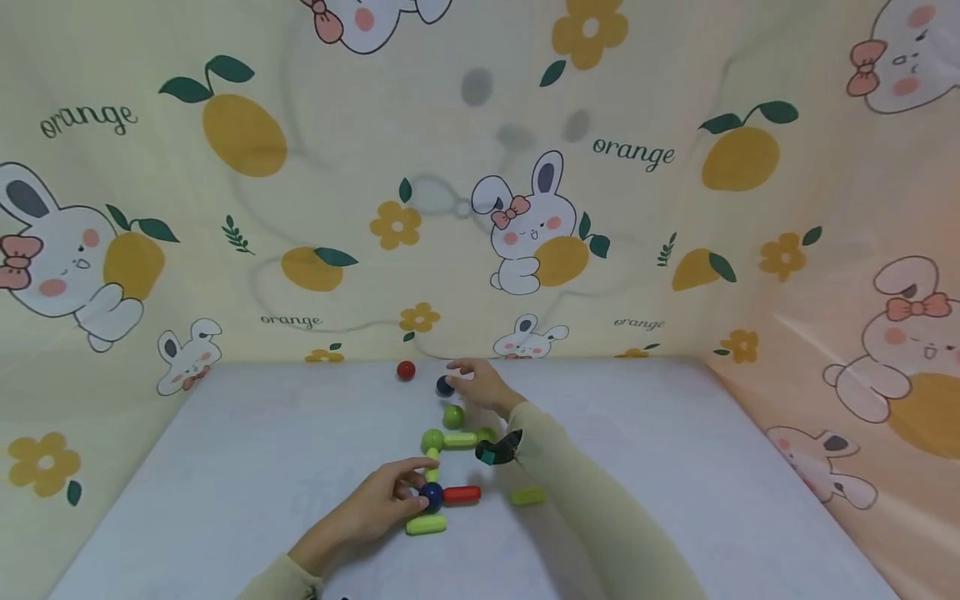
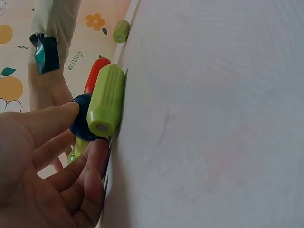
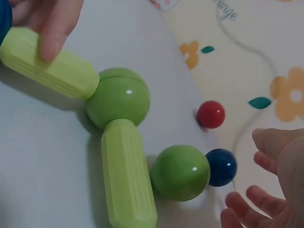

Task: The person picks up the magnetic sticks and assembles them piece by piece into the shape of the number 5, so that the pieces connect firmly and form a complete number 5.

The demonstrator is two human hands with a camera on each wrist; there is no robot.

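In the left wrist view, part of the red rod (image 2: 96, 71) is lost behind the near green rod (image 2: 107, 102). Left of the red rod, fingers of the left hand (image 1: 381, 502) cover an edge of the near blue ball (image 1: 432, 496) and, just beyond, some of the linking green rod (image 3: 76, 75). Beyond the red rod, a dark wrist device (image 1: 499, 449), its details too small to tell, masks part of a green ball (image 1: 486, 433); farther beyond, the right hand (image 1: 483, 388) overlaps the far blue ball (image 1: 442, 386). Right of the red rod, the right sleeve (image 1: 600, 492) runs off the bottom edge. Far beyond the red rod, a printed rabbit (image 1: 375, 21) is cropped by the top edge.
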